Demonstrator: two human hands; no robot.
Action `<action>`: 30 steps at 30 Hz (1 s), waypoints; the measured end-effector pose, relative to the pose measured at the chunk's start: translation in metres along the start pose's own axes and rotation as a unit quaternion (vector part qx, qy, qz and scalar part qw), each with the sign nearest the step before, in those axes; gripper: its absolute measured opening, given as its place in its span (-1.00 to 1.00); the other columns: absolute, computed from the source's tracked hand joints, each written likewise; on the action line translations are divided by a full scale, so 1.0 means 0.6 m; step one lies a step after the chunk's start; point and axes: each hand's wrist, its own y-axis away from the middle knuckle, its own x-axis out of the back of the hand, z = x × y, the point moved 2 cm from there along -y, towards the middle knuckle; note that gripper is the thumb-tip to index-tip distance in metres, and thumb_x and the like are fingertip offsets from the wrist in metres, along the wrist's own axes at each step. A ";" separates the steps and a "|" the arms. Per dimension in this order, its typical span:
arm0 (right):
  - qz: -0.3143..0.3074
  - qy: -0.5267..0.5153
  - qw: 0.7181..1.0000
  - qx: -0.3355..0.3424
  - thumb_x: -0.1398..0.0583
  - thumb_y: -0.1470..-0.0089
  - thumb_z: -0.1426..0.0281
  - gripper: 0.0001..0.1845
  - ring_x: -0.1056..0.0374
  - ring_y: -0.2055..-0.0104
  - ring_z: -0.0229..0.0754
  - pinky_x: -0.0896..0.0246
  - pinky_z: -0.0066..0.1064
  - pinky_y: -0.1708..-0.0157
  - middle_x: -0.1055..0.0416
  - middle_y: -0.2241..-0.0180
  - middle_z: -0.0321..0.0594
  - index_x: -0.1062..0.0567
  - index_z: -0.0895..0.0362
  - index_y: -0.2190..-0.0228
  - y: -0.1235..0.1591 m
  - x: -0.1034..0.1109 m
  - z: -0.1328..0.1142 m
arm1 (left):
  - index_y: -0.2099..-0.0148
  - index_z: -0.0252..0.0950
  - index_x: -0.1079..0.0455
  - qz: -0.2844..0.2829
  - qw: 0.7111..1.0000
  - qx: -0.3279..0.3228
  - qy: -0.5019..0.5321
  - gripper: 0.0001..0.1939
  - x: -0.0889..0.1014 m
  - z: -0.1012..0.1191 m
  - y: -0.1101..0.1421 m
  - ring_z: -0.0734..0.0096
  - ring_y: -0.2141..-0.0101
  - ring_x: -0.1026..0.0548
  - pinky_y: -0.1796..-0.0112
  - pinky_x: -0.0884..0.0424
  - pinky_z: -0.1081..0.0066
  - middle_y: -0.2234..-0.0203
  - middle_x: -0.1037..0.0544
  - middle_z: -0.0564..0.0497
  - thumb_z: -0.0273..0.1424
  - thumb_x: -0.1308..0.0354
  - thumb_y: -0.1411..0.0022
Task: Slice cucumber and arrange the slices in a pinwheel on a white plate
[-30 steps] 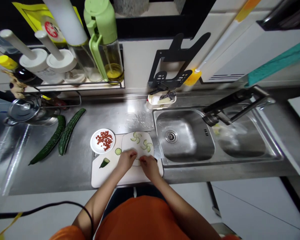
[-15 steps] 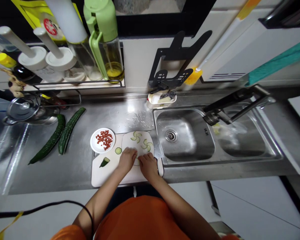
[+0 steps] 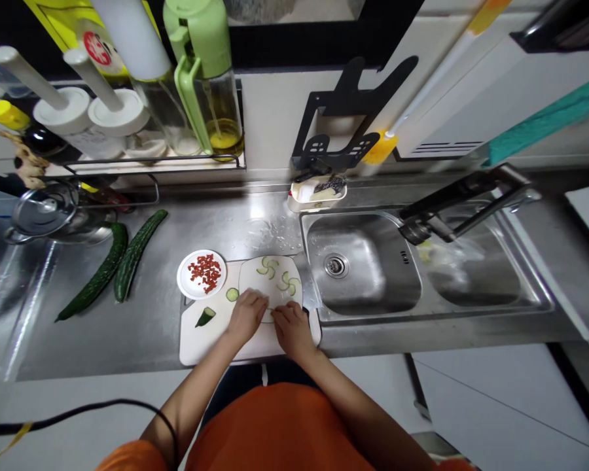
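Observation:
A white square plate (image 3: pixel 248 275) lies on the white cutting board (image 3: pixel 196 350). On it thin cucumber slices are set in two pinwheels, a left one (image 3: pixel 268 267) and a right one (image 3: pixel 288 283). Over its near edge my left hand (image 3: pixel 248 317) and my right hand (image 3: pixel 293 330) almost meet, fingers closed in a pinch. A small pale-green cucumber slice (image 3: pixel 269 315) shows between the fingertips, mostly hidden. Left of the plate are a cucumber round (image 3: pixel 232 294) and a cucumber end piece (image 3: pixel 205 317). A wide knife blade (image 3: pixel 310 284) lies right of the plate, partly behind my right hand.
A round white dish (image 3: pixel 182 278) of chopped red bits (image 3: pixel 206 273) overlaps the board's far left corner. Two whole cucumbers (image 3: pixel 140 255) lie further left. To the right is a double sink (image 3: pixel 368 261) with a black faucet (image 3: pixel 446 203). A condiment rack (image 3: pixel 152 167) stands behind.
Both hands stay at the plate's near edge, with only slight finger shifts. The slices and the other things have not moved; the view has tilted very slightly.

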 end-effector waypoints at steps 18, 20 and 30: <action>-0.023 0.020 0.998 0.062 -0.09 -0.15 0.47 -0.64 -0.07 -0.09 0.07 -0.07 -0.15 0.07 -0.39 -0.01 -0.15 -0.44 0.06 0.02 0.033 -0.012 0.016 | -0.07 -0.24 -0.35 -0.054 0.996 -0.038 -0.054 -0.67 -0.004 0.011 0.043 0.18 0.03 -0.29 0.07 -0.27 0.15 0.03 -0.43 -0.13 -0.40 0.05 -0.31; -0.026 0.020 0.998 0.059 -0.09 -0.15 0.48 -0.64 -0.08 -0.10 0.06 -0.07 -0.16 0.07 -0.39 0.00 -0.15 -0.44 0.05 0.02 0.033 -0.012 0.017 | -0.08 -0.24 -0.35 -0.053 0.996 -0.037 -0.053 -0.67 -0.005 0.011 0.044 0.19 0.03 -0.28 0.07 -0.27 0.15 0.03 -0.42 -0.14 -0.40 0.04 -0.31; -0.040 0.025 0.997 0.065 -0.10 -0.14 0.49 -0.65 -0.08 -0.12 0.04 -0.02 -0.18 0.07 -0.41 0.01 -0.18 -0.45 0.04 0.03 0.026 -0.007 0.022 | -0.08 -0.23 -0.35 -0.054 0.997 -0.032 -0.051 -0.67 -0.004 0.012 0.045 0.19 0.02 -0.26 0.06 -0.27 0.15 0.03 -0.42 -0.12 -0.40 0.05 -0.31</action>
